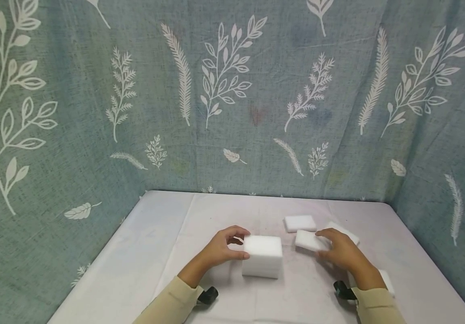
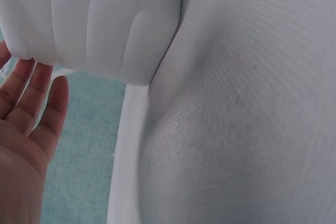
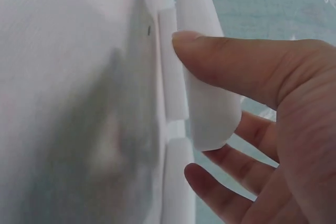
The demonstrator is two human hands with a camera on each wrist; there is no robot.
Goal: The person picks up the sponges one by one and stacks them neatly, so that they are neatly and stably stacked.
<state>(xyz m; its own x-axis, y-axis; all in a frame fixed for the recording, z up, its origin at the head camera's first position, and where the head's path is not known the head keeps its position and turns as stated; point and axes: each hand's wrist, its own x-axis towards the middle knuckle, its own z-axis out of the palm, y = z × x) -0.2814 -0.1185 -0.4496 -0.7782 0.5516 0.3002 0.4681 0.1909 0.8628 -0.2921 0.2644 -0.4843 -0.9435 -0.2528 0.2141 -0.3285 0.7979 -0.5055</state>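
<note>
A neat stack of white foam sponges (image 1: 262,265) stands on the table, its layers visible in the left wrist view. My left hand (image 1: 221,247) holds the stack's left end near the top, thumb at the front corner and index finger at the back one. My right hand (image 1: 342,252) grips a single white sponge (image 1: 310,240) between thumb and fingers, to the right of the stack. In the right wrist view the thumb (image 3: 210,59) lies across the near face of this sponge (image 3: 207,98), with fingertips at its far side.
Loose white sponges lie on the right: one behind the held sponge (image 1: 300,223), another sponge (image 1: 346,231) partly behind my right hand, and a sponge (image 1: 387,282) beside the right wrist. White cloth covers the table (image 1: 167,225); leaf-patterned curtains (image 1: 232,148) surround it.
</note>
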